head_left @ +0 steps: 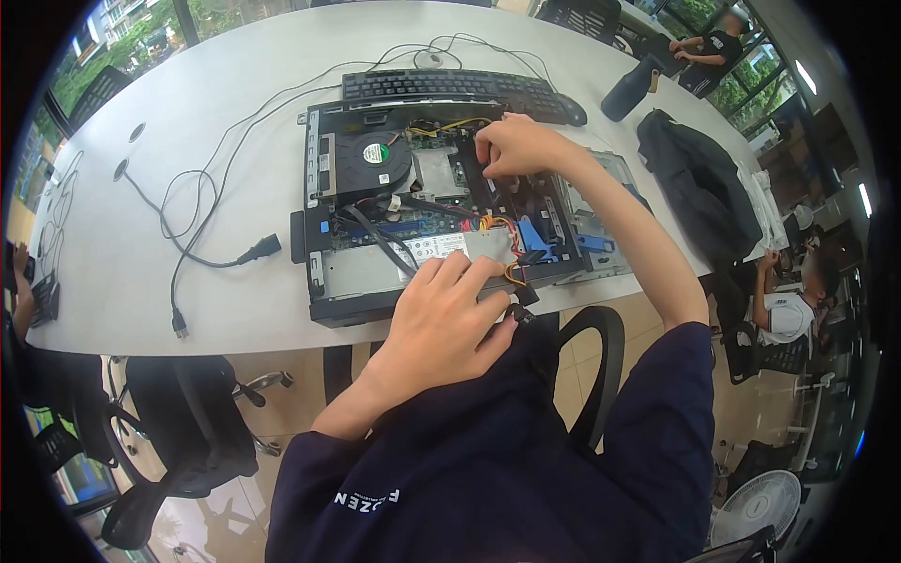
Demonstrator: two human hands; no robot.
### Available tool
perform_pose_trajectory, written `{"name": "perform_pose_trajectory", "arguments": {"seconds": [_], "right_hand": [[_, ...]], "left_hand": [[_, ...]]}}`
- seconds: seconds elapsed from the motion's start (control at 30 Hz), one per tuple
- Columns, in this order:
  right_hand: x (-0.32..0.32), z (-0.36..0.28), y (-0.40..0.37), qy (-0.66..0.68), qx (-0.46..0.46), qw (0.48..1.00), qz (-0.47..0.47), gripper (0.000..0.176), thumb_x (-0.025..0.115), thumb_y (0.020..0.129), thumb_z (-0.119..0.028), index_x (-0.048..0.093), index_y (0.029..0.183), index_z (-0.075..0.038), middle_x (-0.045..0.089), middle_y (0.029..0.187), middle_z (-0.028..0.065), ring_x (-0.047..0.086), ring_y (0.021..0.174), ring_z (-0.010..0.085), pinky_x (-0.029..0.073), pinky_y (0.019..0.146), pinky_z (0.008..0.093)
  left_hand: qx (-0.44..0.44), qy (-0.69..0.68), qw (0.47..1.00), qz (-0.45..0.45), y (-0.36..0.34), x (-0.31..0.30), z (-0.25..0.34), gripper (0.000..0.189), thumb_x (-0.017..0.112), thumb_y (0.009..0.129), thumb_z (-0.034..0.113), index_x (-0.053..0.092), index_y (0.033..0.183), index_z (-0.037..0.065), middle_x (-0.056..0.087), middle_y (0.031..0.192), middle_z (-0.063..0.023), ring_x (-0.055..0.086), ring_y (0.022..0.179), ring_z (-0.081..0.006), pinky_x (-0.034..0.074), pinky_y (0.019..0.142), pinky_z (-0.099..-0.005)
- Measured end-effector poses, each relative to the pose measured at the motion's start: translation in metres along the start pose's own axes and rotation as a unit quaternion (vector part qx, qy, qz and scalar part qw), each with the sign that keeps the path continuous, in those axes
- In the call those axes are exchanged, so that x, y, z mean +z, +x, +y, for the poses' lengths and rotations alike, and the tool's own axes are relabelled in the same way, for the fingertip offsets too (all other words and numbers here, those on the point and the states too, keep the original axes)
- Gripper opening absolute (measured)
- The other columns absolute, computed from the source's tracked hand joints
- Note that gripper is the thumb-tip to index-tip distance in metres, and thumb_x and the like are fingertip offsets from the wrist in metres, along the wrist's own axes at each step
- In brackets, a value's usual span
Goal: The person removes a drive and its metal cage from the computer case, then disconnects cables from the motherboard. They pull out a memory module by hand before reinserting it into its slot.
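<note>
An opened desktop computer case (pixel 352 305) lies flat on the white table, its fan (pixel 374 161), boards and cables exposed. My right hand (pixel 526 145) reaches into the back right part of the case, fingers bent downward and closed; what they hold, if anything, is hidden. My left hand (pixel 449 314) is over the front edge, beside the silver power supply (pixel 435 248), with thumb and fingers drawn together near a black connector. Coloured wires (pixel 497 223) and a blue plastic latch (pixel 533 236) lie between the hands.
Behind the case are a keyboard (pixel 418 85) and a mouse (pixel 572 110). A dark bottle (pixel 631 88) and black cloth (pixel 699 188) are at the right. A power cable (pixel 211 262) lies left on the table (pixel 94 310). Other people are at the right; chairs stand in front.
</note>
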State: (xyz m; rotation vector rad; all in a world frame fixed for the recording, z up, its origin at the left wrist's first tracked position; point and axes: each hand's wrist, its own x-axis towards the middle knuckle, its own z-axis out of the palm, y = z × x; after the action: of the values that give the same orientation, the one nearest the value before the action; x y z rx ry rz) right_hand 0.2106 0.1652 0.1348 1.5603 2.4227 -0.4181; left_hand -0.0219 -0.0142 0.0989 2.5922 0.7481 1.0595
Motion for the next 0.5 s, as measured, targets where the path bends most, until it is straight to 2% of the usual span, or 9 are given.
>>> {"name": "perform_pose_trajectory", "arguments": {"seconds": [0.13, 0.23, 0.3, 0.33, 0.4, 0.5], "right_hand": [[0.006, -0.005, 0.007, -0.012, 0.039, 0.999, 0.002, 0.028, 0.076, 0.078, -0.023, 0.069, 0.1, -0.007, 0.075, 0.079, 0.0068, 0.069, 0.093, 0.0258, 0.041, 0.106, 0.04], [0.013, -0.01, 0.007, -0.057, 0.052, 0.996, 0.037, 0.03, 0.077, 0.075, -0.022, 0.069, 0.1, -0.007, 0.075, 0.08, 0.0082, 0.069, 0.094, 0.0266, 0.043, 0.102, 0.041], [0.015, -0.007, 0.008, -0.05, 0.039, 0.996, 0.058, 0.031, 0.076, 0.075, -0.02, 0.068, 0.102, -0.006, 0.075, 0.081, 0.0096, 0.071, 0.092, 0.0269, 0.049, 0.093, 0.0406], [0.01, -0.009, 0.005, -0.052, 0.038, 0.996, 0.057, 0.031, 0.076, 0.075, -0.02, 0.068, 0.102, -0.006, 0.075, 0.081, 0.0096, 0.071, 0.092, 0.0269, 0.049, 0.093, 0.0406], [-0.004, -0.012, -0.003, 0.032, 0.07, 0.995, 0.056, 0.033, 0.075, 0.076, -0.018, 0.068, 0.106, -0.005, 0.075, 0.081, 0.0098, 0.072, 0.086, 0.0258, 0.054, 0.081, 0.039], [-0.01, -0.003, -0.004, 0.077, 0.078, 0.994, 0.028, 0.033, 0.075, 0.076, -0.017, 0.07, 0.107, -0.007, 0.077, 0.091, 0.0097, 0.073, 0.092, 0.026, 0.056, 0.082, 0.0388]], "left_hand": [[0.001, 0.003, 1.0, -0.008, -0.001, -0.001, 0.0, 0.018, 0.075, 0.072, 0.021, 0.072, 0.085, 0.008, 0.064, 0.111, -0.0033, 0.055, 0.09, -0.0233, 0.044, 0.078, -0.036], [0.003, 0.004, 1.0, -0.004, -0.002, 0.0, 0.0, 0.018, 0.075, 0.073, 0.021, 0.073, 0.085, 0.008, 0.063, 0.111, -0.0033, 0.055, 0.09, -0.0234, 0.044, 0.079, -0.036], [0.004, 0.005, 1.0, 0.0, -0.002, 0.0, 0.0, 0.018, 0.075, 0.073, 0.022, 0.073, 0.086, 0.009, 0.063, 0.111, -0.0034, 0.055, 0.09, -0.0235, 0.044, 0.078, -0.036], [0.003, 0.006, 1.0, 0.002, -0.002, 0.0, 0.0, 0.018, 0.075, 0.073, 0.022, 0.073, 0.086, 0.009, 0.063, 0.111, -0.0034, 0.055, 0.09, -0.0235, 0.044, 0.078, -0.036], [0.007, 0.0, 1.0, 0.003, -0.002, 0.001, -0.001, 0.018, 0.075, 0.074, 0.022, 0.072, 0.086, 0.009, 0.063, 0.11, -0.0033, 0.055, 0.09, -0.0235, 0.043, 0.077, -0.036], [0.008, 0.0, 1.0, 0.01, -0.002, 0.002, -0.001, 0.018, 0.075, 0.074, 0.022, 0.072, 0.085, 0.009, 0.063, 0.11, -0.0033, 0.055, 0.089, -0.0234, 0.043, 0.077, -0.036]]}}
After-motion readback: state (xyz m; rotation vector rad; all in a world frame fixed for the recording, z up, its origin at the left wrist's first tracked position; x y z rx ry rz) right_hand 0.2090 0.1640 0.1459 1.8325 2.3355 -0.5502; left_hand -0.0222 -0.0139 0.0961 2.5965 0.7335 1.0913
